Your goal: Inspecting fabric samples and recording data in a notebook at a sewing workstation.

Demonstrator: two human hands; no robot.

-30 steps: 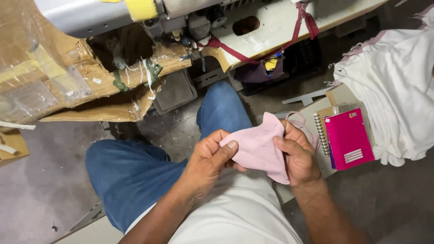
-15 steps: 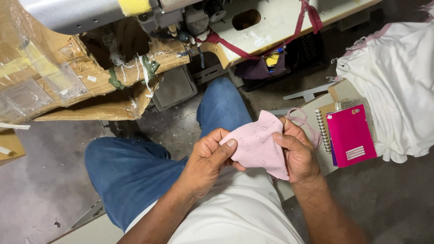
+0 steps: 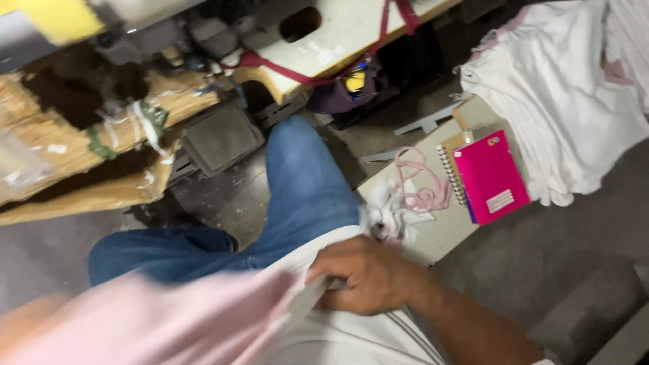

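I see the pink fabric first: it now sweeps in a blurred band across the lower left, over the blue-jeaned legs, where half a second ago it sat bunched small between both hands at the lap. So I judge the piece is being pulled open or swung leftward, no longer being folded in place. The right hand is curled tight on the cloth's right end, against the white shirt. The left hand is only an orange blur at the bottom-left corner; I cannot tell its grip.

To the right, the heap of white garments hangs well apart. The low board lies just beside the right hand, carrying the pink notebook, a pink strap loop and white scraps. Open floor lies left of the knees; the cardboard-wrapped bench crowds the upper left.
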